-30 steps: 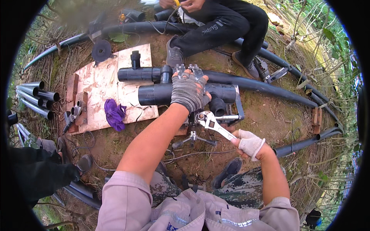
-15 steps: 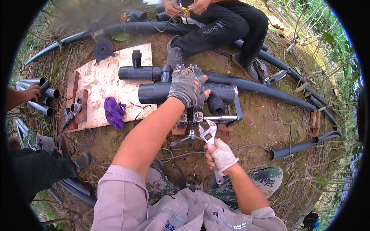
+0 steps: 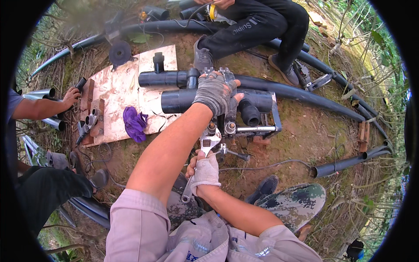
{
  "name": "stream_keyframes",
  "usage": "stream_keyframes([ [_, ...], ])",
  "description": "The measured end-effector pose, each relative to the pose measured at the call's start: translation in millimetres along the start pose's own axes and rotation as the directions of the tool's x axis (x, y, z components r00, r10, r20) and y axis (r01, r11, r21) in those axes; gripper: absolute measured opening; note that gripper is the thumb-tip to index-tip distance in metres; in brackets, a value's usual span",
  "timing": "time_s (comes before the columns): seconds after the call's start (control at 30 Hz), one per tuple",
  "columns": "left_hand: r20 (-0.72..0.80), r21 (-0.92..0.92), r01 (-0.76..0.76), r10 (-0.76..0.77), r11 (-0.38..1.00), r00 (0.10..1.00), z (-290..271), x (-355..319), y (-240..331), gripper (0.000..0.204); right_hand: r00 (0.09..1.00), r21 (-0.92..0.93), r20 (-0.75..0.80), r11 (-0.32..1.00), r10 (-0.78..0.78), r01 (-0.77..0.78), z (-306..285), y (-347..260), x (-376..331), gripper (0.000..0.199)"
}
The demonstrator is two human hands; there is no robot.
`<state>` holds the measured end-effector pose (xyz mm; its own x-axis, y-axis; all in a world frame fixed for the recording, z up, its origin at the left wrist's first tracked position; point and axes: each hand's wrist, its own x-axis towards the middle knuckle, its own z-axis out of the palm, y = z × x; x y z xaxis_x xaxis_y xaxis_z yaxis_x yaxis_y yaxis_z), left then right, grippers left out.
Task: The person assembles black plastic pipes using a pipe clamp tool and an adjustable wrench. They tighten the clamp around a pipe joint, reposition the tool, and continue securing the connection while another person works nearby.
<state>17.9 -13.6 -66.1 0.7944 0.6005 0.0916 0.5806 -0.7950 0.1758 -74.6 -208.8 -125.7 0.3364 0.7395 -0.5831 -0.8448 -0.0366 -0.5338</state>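
Observation:
My left hand [image 3: 215, 91], in a grey work glove, presses down on the top of a metal clamp [image 3: 257, 129] that grips a thick black pipe fitting [image 3: 183, 100]. My right hand [image 3: 204, 171], in a white glove, is shut on the handle of an adjustable wrench [image 3: 208, 146]. The wrench jaw sits at a bolt on the near side of the clamp, just below my left hand. A second black pipe piece [image 3: 163, 78] lies behind the fitting.
A purple rag [image 3: 134, 123] lies on a worn board [image 3: 118, 91]. Long black pipes [image 3: 305, 94] cross the dirt. A seated person [image 3: 257, 26] faces me. Another person's hand [image 3: 71, 97] reaches toward grey pipes [image 3: 43, 94] at the left. A camouflage shoe [image 3: 297, 205] is lower right.
My right hand has swung the wrench in from the right until its jaw sits at the clamp bolt. My left hand stays on the clamp. A person's arm has come in at the left.

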Motion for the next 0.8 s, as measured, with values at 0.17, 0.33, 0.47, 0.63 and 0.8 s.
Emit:
stream_keyframes([
  [0.17, 0.061, 0.004, 0.024, -0.024, 1.0, 0.998, -7, -5, -2, 0.062, 0.997, 0.102, -0.009, 0.992, -0.076, 0.077, 25, 20, 7, 0.022],
  [0.33, 0.083, 0.007, 0.077, -0.078, 0.997, 0.993, -21, -3, 20, 0.069, 0.999, 0.263, 0.025, 0.964, 0.045, -0.05, -11, 92, 71, 0.024],
  [0.47, 0.038, -0.015, 0.08, -0.079, 0.997, 0.996, -16, -11, 1, 0.066, 0.997, 0.089, -0.071, 0.995, -0.039, 0.046, 32, 31, 25, 0.029],
  [0.63, -0.01, -0.016, 0.055, -0.055, 0.998, 0.998, -11, -8, 8, 0.064, 0.991, 0.109, -0.052, 0.986, -0.121, 0.126, 29, 33, 32, 0.028],
  [0.8, -0.023, -0.044, 0.028, -0.029, 0.999, 0.999, -5, -5, 10, 0.064, 0.998, 0.359, 0.057, 0.933, -0.026, 0.003, 16, 44, 52, 0.029],
])
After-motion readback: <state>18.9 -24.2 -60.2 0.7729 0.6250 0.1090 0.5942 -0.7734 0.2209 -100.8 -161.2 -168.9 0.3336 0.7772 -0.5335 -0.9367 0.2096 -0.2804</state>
